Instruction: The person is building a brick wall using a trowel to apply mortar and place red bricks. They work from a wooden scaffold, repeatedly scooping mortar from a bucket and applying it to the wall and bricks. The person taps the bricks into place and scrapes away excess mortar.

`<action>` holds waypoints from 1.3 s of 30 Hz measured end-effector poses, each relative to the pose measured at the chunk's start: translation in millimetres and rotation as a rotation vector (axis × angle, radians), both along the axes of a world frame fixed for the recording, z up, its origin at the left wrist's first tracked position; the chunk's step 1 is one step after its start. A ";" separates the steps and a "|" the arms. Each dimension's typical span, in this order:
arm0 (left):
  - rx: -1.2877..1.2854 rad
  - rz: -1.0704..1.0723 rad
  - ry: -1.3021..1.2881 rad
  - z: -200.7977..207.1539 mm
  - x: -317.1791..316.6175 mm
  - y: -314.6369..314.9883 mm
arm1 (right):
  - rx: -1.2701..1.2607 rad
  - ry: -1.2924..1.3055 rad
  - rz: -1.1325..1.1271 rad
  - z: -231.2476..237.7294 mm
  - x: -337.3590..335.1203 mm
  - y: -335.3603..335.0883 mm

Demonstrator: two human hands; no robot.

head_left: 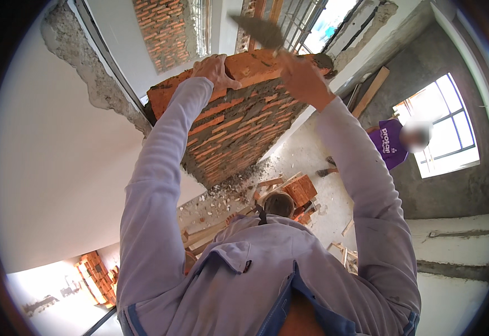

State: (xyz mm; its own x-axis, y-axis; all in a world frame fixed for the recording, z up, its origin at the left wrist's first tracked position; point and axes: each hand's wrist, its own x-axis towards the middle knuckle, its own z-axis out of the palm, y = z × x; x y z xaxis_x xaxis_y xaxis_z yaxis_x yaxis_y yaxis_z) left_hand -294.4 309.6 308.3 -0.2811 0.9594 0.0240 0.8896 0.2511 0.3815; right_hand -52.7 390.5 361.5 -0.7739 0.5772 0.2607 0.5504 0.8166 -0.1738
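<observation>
A brick wall with grey mortar between its courses stands in front of me. My left hand is closed over the end of an orange brick on the top course, its thumb against the near face. Beside it on the same course lies another brick. To the right, my right hand grips a pointing trowel by its handle, just above the course. The trowel's dark blade points up and left, slightly blurred. Dark mortar shows at the course's right end.
Below me stand a bucket and stacked bricks, with rubble along the wall's foot. A person in a purple shirt is to the right, near a bright window. A plastered wall borders the left side.
</observation>
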 end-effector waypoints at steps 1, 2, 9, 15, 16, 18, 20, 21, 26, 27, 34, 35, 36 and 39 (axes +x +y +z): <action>-0.003 -0.015 -0.005 1.3 0.2 0.2 | -0.026 -0.153 -0.018 -4.4 -0.2 1.7; 0.034 0.000 0.020 -2.2 -3.3 1.0 | -0.053 -0.092 -0.009 -0.4 -2.7 -3.4; -0.067 -0.007 -0.004 0.6 0.1 3.3 | -0.095 -0.073 0.017 13.1 -4.3 1.6; 0.188 -0.149 -0.234 -13.3 -44.5 3.9 | 0.002 0.287 0.025 42.8 1.0 5.5; 0.309 -0.220 -0.407 -20.4 -59.3 5.6 | 0.048 0.357 0.080 41.3 3.3 14.7; 0.206 -0.241 -0.449 -5.5 -69.7 -2.1 | 0.043 0.375 0.078 42.5 9.6 14.5; 0.185 -0.248 -0.309 5.2 -62.8 -9.0 | -0.051 0.279 -0.023 64.9 12.2 -2.7; 0.139 -0.222 -0.211 6.2 -49.2 -7.7 | -0.089 0.230 -0.076 71.7 14.6 -6.3; -0.014 -0.063 0.082 -5.6 -10.3 3.0 | -0.080 0.151 -0.024 27.7 12.9 11.8; -0.026 -0.047 0.084 -7.1 -7.0 3.4 | -0.076 0.076 -0.014 12.6 12.6 16.9; 0.019 -0.023 0.009 3.9 4.1 -4.0 | -0.098 -0.126 -0.013 10.5 19.7 26.3; 0.024 -0.004 0.006 2.6 2.3 -5.0 | -0.078 -0.052 0.006 9.6 17.6 27.9; 0.029 0.014 0.003 1.4 0.4 -5.8 | -0.057 0.022 0.024 8.5 15.5 29.2; 0.069 -0.008 -0.034 -3.8 -3.1 -7.1 | 0.026 0.150 0.060 -2.4 16.1 30.0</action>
State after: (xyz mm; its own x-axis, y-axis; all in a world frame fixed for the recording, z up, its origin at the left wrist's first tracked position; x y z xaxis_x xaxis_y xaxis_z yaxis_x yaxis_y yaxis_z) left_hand -297.6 302.5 304.5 -0.2757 0.9579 0.0802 0.8775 0.2167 0.4279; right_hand -36.7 420.5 359.1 -0.7578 0.5229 0.3903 0.4700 0.8523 -0.2294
